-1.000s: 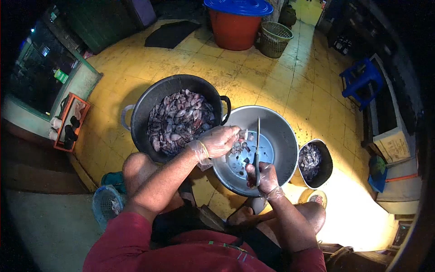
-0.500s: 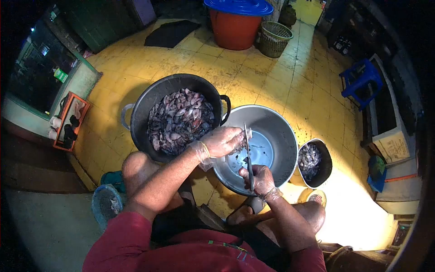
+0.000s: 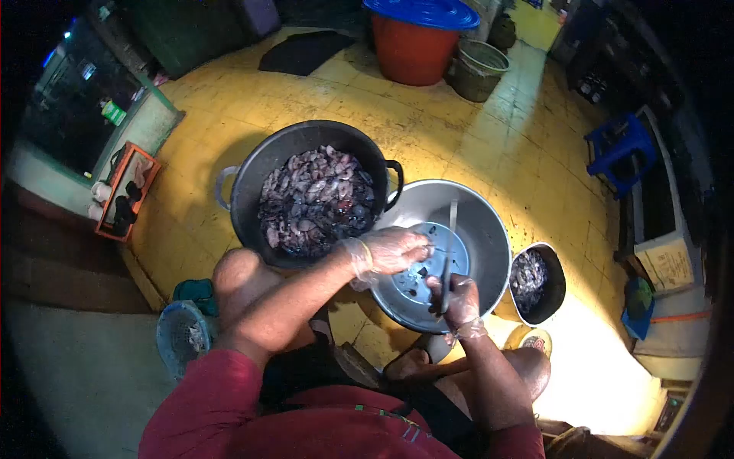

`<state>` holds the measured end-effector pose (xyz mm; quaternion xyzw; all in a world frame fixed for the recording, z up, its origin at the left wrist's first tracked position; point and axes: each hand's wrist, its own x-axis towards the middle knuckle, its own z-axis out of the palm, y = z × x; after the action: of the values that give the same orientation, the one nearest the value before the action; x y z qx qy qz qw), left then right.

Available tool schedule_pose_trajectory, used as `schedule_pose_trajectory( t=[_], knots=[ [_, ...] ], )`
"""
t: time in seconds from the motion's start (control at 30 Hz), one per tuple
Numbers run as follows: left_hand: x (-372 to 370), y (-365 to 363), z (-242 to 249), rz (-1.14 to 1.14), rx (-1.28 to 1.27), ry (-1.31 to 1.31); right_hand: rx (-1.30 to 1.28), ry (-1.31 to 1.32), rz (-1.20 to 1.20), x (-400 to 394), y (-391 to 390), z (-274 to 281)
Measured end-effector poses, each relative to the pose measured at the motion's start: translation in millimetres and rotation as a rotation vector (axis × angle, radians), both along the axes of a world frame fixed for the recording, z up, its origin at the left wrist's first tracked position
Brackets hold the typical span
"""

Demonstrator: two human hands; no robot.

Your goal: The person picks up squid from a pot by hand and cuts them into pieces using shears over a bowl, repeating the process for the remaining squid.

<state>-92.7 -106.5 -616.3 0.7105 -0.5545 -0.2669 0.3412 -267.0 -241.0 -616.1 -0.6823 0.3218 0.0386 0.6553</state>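
My right hand (image 3: 461,298), in a clear plastic glove, is closed around the dark handle of a knife (image 3: 453,218). Its blade points away from me over a wide grey metal basin (image 3: 489,222). My left hand (image 3: 397,250), also gloved, hangs over the basin's left side with the fingers drawn together; whatever they hold is too blurred to make out. Dark bits and liquid lie on the basin floor. Left of it, a large black tub (image 3: 248,180) with two handles holds a heap of small squid (image 3: 317,187).
At right stands a small dark container (image 3: 556,294) with more pale pieces. A blue basket (image 3: 172,348) sits by my left knee. Farther off are a red barrel (image 3: 413,53) with a blue lid, a wicker-like bin (image 3: 479,73), a blue stool (image 3: 621,153) and an orange rack (image 3: 130,191).
My view has shifted slightly, so things sit farther right. The pale piece seen at my left fingers no longer shows there. The knife has moved away from the left hand's fingertips.
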Motion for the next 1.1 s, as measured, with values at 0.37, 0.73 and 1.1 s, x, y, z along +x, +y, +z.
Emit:
schedule_pose_trajectory(
  t=[0.37, 0.73, 1.1],
  knots=[
    [47.2, 34.7, 7.3, 0.403, 0.259, -0.272, 0.045, -0.065, -0.034, -0.1, -3.1, -2.3],
    [84.8, 71.0, -86.0, 0.833, 0.402, -0.521, -0.079, -0.015, 0.109, 1.6, -1.0, -0.8],
    [82.2, 91.1, -74.5, 0.726, 0.379, -0.6, -0.146, -0.043, 0.145, 3.6, 2.5, 2.8]
  ],
)
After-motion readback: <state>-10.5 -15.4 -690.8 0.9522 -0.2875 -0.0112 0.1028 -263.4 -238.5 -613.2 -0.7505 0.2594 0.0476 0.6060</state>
